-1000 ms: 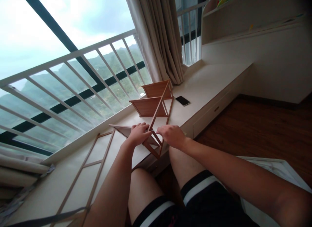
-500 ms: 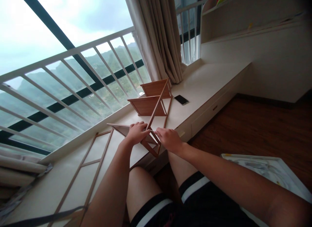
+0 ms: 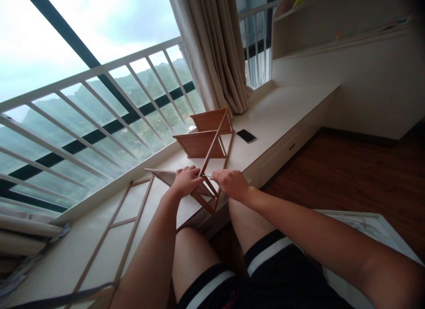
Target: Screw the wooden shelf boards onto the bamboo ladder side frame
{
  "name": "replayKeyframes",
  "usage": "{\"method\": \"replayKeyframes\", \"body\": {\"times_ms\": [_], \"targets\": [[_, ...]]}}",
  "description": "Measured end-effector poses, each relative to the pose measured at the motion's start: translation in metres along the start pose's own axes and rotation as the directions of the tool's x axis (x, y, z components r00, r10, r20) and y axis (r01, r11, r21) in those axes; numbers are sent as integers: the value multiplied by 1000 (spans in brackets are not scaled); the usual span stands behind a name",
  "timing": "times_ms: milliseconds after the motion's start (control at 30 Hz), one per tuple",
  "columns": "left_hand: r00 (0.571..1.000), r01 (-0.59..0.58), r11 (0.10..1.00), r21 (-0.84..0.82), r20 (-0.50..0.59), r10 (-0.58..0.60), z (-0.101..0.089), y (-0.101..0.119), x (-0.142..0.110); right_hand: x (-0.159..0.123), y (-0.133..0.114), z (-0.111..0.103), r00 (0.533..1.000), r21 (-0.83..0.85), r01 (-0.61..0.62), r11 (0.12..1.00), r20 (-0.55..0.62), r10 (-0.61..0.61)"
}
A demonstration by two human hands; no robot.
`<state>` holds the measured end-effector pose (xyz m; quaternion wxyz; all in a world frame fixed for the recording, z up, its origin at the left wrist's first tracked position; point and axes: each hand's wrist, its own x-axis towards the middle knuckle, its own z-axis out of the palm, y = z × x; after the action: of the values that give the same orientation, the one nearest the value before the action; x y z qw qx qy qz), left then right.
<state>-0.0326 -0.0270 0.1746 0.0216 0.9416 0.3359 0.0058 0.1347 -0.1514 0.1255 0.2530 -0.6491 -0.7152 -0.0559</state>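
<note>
A brown wooden shelf unit [image 3: 199, 144] lies on its side on the white window bench, its panels standing up between the slim rails. My left hand [image 3: 186, 180] is closed over the near end of the unit, where a rail meets a panel. Just to the right, my right hand [image 3: 232, 183] pinches a thin metal tool [image 3: 207, 176] whose tip points at the rail beside my left fingers. Its handle end is hidden in my right fist, so I cannot tell its exact kind.
Left of the unit lies a ladder-like wooden frame [image 3: 123, 222] with a dark strap [image 3: 66, 296] across its near end. A phone [image 3: 246, 136] rests on the bench [image 3: 292, 105]. White railings [image 3: 133, 85] and a curtain [image 3: 212, 48] border it. On the floor at right is a white tray-like box [image 3: 385, 229].
My right hand has shifted slightly and turned a little around the tool, with its forearm a bit higher. My left hand and the shelf unit stay in place.
</note>
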Motion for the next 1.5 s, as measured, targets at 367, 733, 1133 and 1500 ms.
{"method": "replayKeyframes", "body": {"times_ms": [367,733,1133,1500], "targets": [[1000,9,1000,9,5,-9,-1,2,0,1,0,0,999,-18,36,999,-25,-36],[1000,5,1000,22,5,-5,-2,2,0,5,-8,8,972,522,-227,822,72,223],[1000,17,1000,4,16,-17,-5,5,0,9,-21,13,883,871,-419,258,324,340],[1000,18,1000,12,11,-18,-4,5,-1,-1,-16,0,974,101,-215,971,93,206]]}}
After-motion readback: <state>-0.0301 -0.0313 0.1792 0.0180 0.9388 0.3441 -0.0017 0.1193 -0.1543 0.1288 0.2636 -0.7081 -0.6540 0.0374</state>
